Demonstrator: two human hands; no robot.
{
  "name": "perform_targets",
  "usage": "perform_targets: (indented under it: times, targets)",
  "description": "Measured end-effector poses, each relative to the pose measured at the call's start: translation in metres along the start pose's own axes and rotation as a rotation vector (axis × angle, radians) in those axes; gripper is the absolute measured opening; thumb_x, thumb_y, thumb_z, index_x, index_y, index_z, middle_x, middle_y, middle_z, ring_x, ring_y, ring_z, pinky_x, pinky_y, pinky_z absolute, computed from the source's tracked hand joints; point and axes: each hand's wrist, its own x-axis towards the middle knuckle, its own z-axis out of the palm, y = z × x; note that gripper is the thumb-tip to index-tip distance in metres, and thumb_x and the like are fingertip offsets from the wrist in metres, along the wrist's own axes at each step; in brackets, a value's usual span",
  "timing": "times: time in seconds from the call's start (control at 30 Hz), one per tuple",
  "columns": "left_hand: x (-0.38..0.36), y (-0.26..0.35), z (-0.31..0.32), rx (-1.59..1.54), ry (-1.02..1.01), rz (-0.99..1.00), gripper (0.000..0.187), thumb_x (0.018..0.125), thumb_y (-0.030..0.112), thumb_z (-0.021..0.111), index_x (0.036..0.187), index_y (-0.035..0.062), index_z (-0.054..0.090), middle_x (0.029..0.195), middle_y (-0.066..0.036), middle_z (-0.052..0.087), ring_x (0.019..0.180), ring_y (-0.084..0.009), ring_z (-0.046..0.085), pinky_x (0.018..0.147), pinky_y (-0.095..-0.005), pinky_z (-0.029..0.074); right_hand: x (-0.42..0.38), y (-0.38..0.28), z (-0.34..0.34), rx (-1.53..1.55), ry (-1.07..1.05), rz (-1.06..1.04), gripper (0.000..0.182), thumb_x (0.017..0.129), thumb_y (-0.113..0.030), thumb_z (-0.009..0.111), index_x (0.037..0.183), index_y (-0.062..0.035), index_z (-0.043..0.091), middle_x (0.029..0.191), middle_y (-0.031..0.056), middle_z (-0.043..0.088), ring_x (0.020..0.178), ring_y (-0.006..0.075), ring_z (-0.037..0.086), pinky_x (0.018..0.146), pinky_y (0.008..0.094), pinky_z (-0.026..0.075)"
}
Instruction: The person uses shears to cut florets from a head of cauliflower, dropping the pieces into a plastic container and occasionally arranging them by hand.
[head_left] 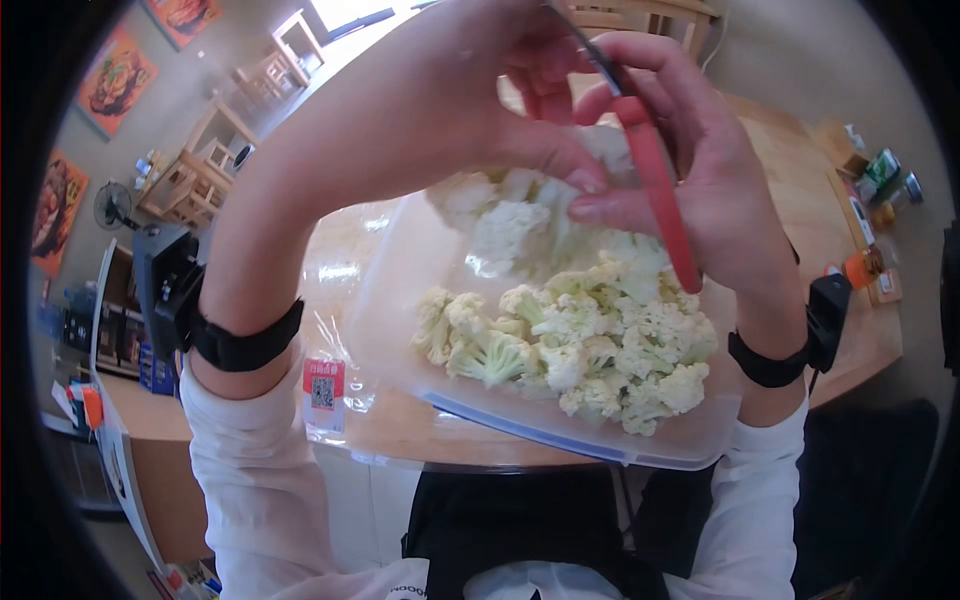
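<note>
A: Background?
B: Upper left of frame, a food picture (pixel 118 82) on the wall; centre, a wooden table (pixel 385 425) bearing a tray (pixel 530 436) of cauliflower florets (pixel 590 350).
A: Left hand (pixel 525 130)?
B: Upper centre, thumb beside a pale, blurred piece (pixel 608 150); fingers curled, grip cannot be told.
A: Red-handled tool (pixel 648 160)?
B: Upper centre, just right of that thumb, nearer the right hand (pixel 712 165), whose fingers wrap it. Long axis steep: blade toward top edge, handle end lower right.
</note>
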Motion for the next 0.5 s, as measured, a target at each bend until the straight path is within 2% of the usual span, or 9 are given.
perform_targets:
  times: [0.03, 0.1, 0.13, 0.17, 0.23, 0.27, 0.4, 0.47, 0.5]
  targets:
    - [0.002, 0.001, -0.002, -0.005, -0.008, 0.018, 0.051, 0.062, 0.005, 0.080, 0.106, 0.0026, 0.055, 0.100, -0.003, 0.054, 0.086, -0.0144, 0.057, 0.080, -0.0293, 0.049, 0.000, -0.003, 0.000, -0.014, 0.015, -0.002, 0.074, 0.063, 0.005, 0.075, 0.127, -0.0087, 0.039, 0.108, 0.0065, 0.053, 0.103, 0.0157, 0.051, 0.093, 0.0304, 0.041]
    - [0.009, 0.002, -0.003, -0.113, -0.018, -0.090, 0.051, 0.062, 0.001, 0.080, 0.107, 0.0025, 0.056, 0.101, -0.002, 0.052, 0.086, -0.0143, 0.056, 0.083, -0.0302, 0.048, -0.003, -0.003, -0.006, -0.024, -0.020, -0.054, 0.073, 0.063, 0.001, 0.077, 0.126, -0.0086, 0.041, 0.109, 0.0053, 0.053, 0.104, 0.0144, 0.051, 0.094, 0.0295, 0.039]
    - [0.012, 0.005, -0.008, -0.025, -0.056, -0.080, 0.045, 0.064, 0.001, 0.079, 0.104, 0.0028, 0.057, 0.094, 0.000, 0.053, 0.084, -0.0115, 0.055, 0.081, -0.0272, 0.047, -0.003, -0.005, -0.008, -0.141, -0.028, -0.097, 0.072, 0.063, -0.004, 0.079, 0.124, -0.0081, 0.042, 0.108, 0.0044, 0.053, 0.104, 0.0139, 0.051, 0.095, 0.0297, 0.038]
    - [0.017, 0.008, -0.014, -0.026, -0.059, -0.075, 0.045, 0.064, 0.001, 0.079, 0.104, 0.0028, 0.057, 0.094, 0.000, 0.053, 0.084, -0.0115, 0.055, 0.081, -0.0272, 0.047, -0.003, -0.005, -0.008, -0.144, -0.023, -0.097, 0.072, 0.063, -0.004, 0.079, 0.124, -0.0081, 0.042, 0.108, 0.0044, 0.053, 0.104, 0.0139, 0.051, 0.095, 0.0297, 0.038]
    - [0.026, 0.014, -0.025, 0.062, -0.177, -0.377, 0.034, 0.069, 0.005, 0.076, 0.098, 0.0029, 0.058, 0.084, 0.002, 0.053, 0.083, -0.0084, 0.054, 0.075, -0.0236, 0.046, -0.001, -0.003, -0.008, -0.069, -0.017, -0.053, 0.070, 0.063, -0.005, 0.080, 0.122, -0.0075, 0.043, 0.107, 0.0039, 0.054, 0.103, 0.0141, 0.051, 0.094, 0.0287, 0.038]
    - [0.031, 0.017, -0.023, 0.003, -0.178, -0.410, 0.025, 0.073, 0.003, 0.072, 0.093, 0.0035, 0.057, 0.081, 0.003, 0.056, 0.083, -0.0061, 0.054, 0.071, -0.0209, 0.044, -0.001, -0.003, -0.008, -0.068, -0.019, -0.057, 0.070, 0.063, -0.005, 0.080, 0.122, -0.0075, 0.043, 0.107, 0.0039, 0.054, 0.103, 0.0141, 0.051, 0.094, 0.0287, 0.038]
    - [0.036, 0.022, -0.019, 0.153, -0.272, -0.371, 0.016, 0.079, 0.007, 0.066, 0.092, 0.0056, 0.057, 0.090, 0.001, 0.059, 0.087, -0.0064, 0.055, 0.074, -0.0226, 0.045, -0.006, -0.007, -0.009, -0.001, 0.017, 0.009, 0.061, 0.067, -0.004, 0.076, 0.120, -0.0073, 0.045, 0.107, 0.0040, 0.055, 0.100, 0.0130, 0.053, 0.089, 0.0266, 0.041]
    - [0.030, 0.010, -0.025, -0.134, 0.014, -0.542, 0.013, 0.086, 0.015, 0.058, 0.096, 0.0070, 0.058, 0.099, -0.001, 0.061, 0.093, -0.0082, 0.055, 0.080, -0.0250, 0.044, -0.006, -0.008, -0.015, 0.013, 0.050, 0.057, 0.057, 0.070, -0.004, 0.073, 0.119, -0.0071, 0.046, 0.107, 0.0043, 0.055, 0.099, 0.0128, 0.054, 0.087, 0.0260, 0.042]
    - [0.020, -0.004, -0.032, -0.344, 0.230, -0.539, 0.018, 0.090, 0.022, 0.051, 0.098, 0.0077, 0.059, 0.101, -0.003, 0.060, 0.098, -0.0102, 0.055, 0.085, -0.0267, 0.043, -0.005, -0.006, -0.020, 0.129, 0.169, 0.103, 0.050, 0.071, -0.004, 0.071, 0.115, -0.0041, 0.048, 0.102, 0.0064, 0.057, 0.095, 0.0132, 0.056, 0.085, 0.0260, 0.045]
